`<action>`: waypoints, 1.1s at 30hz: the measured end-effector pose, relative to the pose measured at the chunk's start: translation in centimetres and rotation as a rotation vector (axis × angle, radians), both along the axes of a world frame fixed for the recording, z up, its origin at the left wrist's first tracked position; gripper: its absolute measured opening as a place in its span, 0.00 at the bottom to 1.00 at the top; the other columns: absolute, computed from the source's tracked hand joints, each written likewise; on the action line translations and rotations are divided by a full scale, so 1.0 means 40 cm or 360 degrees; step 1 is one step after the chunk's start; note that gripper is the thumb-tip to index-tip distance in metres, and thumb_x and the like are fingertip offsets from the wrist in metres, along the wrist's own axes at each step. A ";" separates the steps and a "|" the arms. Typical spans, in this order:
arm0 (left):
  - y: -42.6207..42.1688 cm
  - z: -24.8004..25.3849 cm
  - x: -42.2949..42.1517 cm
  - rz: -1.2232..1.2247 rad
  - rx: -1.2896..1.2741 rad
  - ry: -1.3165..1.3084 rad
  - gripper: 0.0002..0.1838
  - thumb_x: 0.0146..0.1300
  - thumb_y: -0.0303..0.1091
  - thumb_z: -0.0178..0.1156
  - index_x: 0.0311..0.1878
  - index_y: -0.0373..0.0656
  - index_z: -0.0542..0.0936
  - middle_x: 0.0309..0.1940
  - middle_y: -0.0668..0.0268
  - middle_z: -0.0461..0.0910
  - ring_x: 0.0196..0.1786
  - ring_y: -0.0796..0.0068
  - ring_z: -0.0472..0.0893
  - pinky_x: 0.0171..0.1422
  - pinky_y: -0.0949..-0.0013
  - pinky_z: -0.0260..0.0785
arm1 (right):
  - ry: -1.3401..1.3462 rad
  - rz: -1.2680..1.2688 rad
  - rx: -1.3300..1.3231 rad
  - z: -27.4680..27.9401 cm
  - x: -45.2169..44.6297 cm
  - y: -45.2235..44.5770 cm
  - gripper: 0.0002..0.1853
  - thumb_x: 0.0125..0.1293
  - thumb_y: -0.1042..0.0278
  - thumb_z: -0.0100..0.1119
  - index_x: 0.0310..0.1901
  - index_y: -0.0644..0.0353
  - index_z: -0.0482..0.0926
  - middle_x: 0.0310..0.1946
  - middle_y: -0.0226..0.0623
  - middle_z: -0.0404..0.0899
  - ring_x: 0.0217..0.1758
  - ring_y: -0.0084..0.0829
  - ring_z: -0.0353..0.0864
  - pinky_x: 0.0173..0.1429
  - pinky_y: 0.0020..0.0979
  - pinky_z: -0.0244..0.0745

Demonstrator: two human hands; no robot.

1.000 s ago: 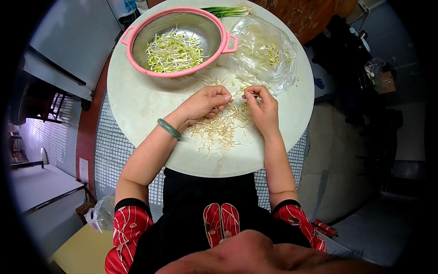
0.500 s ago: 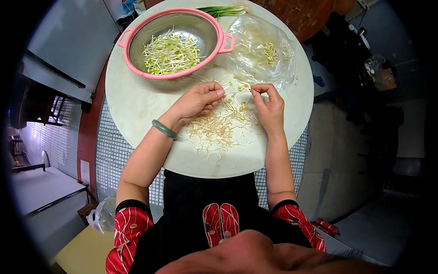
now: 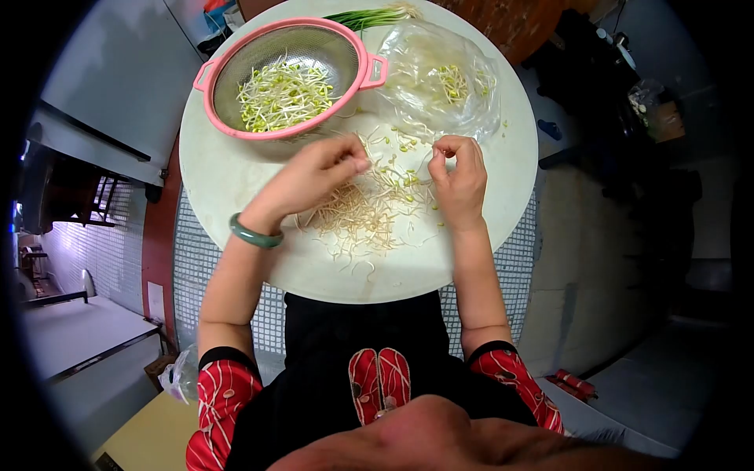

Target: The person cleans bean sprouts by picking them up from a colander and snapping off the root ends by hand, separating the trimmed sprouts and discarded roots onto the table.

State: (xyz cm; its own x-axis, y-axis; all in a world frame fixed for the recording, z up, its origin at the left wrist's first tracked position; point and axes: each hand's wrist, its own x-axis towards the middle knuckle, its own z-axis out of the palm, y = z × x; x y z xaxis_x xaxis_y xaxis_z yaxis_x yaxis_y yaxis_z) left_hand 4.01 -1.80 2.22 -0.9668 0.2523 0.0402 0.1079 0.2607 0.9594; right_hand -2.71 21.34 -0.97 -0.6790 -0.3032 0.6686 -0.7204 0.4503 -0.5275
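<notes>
My left hand (image 3: pixel 326 169), a green bangle (image 3: pixel 256 233) on its wrist, hovers at the left of a heap of thin brownish roots (image 3: pixel 365 220). Its thumb and fingers are pinched together; what is between them is too small to make out. To the right, my right hand (image 3: pixel 459 180) also holds a pinch, thumb against index finger, with its contents unclear. Loose bean sprouts (image 3: pixel 404 179) with yellow-green heads lie scattered between the hands. Beyond my left hand, a pink-rimmed metal colander (image 3: pixel 345 67) holds a pile of bean sprouts (image 3: pixel 284 98).
A clear plastic bag (image 3: pixel 416 63) with sprouts inside lies at the table's far right. Behind it is a bunch of green onions (image 3: pixel 369 17). The round pale table (image 3: pixel 224 192) ends close to my lap. A cabinet (image 3: pixel 102 78) stands at left.
Half a second ago a thin sprout stretched between both pinched hands. My left hand has drawn left, away from my right hand, which stays nearly in place. The view has shifted slightly.
</notes>
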 end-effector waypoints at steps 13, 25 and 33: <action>-0.185 0.032 -0.131 0.0576 -0.1564 0.0389 0.15 0.62 0.31 0.60 0.51 0.38 0.79 0.44 0.53 0.81 0.47 0.52 0.80 0.53 0.57 0.71 | -0.0562 0.1159 0.0372 0.012 0.036 -0.013 0.05 0.58 0.69 0.65 0.35 0.57 0.81 0.32 0.33 0.80 0.39 0.34 0.79 0.45 0.35 0.73; -0.177 -0.004 -0.146 0.0853 -0.1337 0.0975 0.11 0.60 0.23 0.55 0.44 0.46 0.81 0.36 0.63 0.82 0.39 0.61 0.80 0.46 0.59 0.67 | -0.0210 0.0489 0.0610 -0.014 -0.083 -0.102 0.05 0.59 0.68 0.62 0.36 0.57 0.81 0.32 0.36 0.80 0.40 0.38 0.79 0.48 0.37 0.72; -0.118 0.006 -0.085 0.1079 -0.1015 0.1394 0.09 0.58 0.24 0.59 0.42 0.46 0.81 0.30 0.67 0.78 0.36 0.67 0.76 0.46 0.64 0.60 | -0.0278 0.0523 0.1084 -0.016 -0.125 -0.154 0.06 0.57 0.66 0.64 0.35 0.56 0.80 0.33 0.35 0.80 0.42 0.38 0.80 0.49 0.39 0.72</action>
State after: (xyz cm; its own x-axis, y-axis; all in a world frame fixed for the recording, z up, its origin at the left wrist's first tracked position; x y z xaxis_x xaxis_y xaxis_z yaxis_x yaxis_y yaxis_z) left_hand 0.62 -6.53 2.47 -0.6211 -0.0694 0.7807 0.3030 0.8974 0.3208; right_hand -7.70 15.17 -1.62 -0.5615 -0.8130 0.1543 -0.8050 0.4935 -0.3291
